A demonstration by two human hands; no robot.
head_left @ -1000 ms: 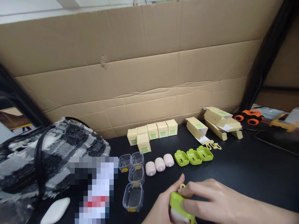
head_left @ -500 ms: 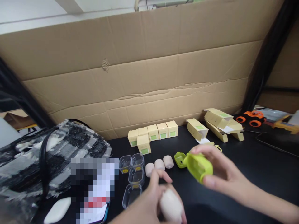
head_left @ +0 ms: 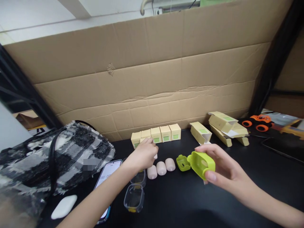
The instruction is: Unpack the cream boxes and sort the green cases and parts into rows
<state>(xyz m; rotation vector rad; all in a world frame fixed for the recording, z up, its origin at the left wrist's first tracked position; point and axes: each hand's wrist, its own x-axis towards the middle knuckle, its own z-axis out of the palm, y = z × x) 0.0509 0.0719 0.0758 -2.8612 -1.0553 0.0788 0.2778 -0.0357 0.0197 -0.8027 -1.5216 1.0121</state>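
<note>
My right hand (head_left: 220,166) grips a lime-green hinged case (head_left: 201,163), thumb in front and fingers behind. Its lid (head_left: 183,163) hangs open to the left. A small pale bit shows under the thumb; I cannot make out what it is. My left hand (head_left: 146,153) is closed over the small box in front of the box row (head_left: 165,133), hiding most of it. A white edge shows beside the fingers. Three pale pink rounded cylinders (head_left: 161,168) stand between my hands. Clear plastic cups (head_left: 134,198) lie partly under my left forearm.
Opened cartons (head_left: 200,132) and stacked cartons (head_left: 225,125) lie at the back right, beside an orange toy truck (head_left: 258,122). To the left are a shaggy bag (head_left: 78,152), a phone (head_left: 111,167) and a white rounded object (head_left: 64,206). A cardboard panel (head_left: 152,79) stands behind.
My left hand has moved from the front, where it had a pale rounded object, up to the small box. That object no longer shows in it. My right hand still holds the green case.
</note>
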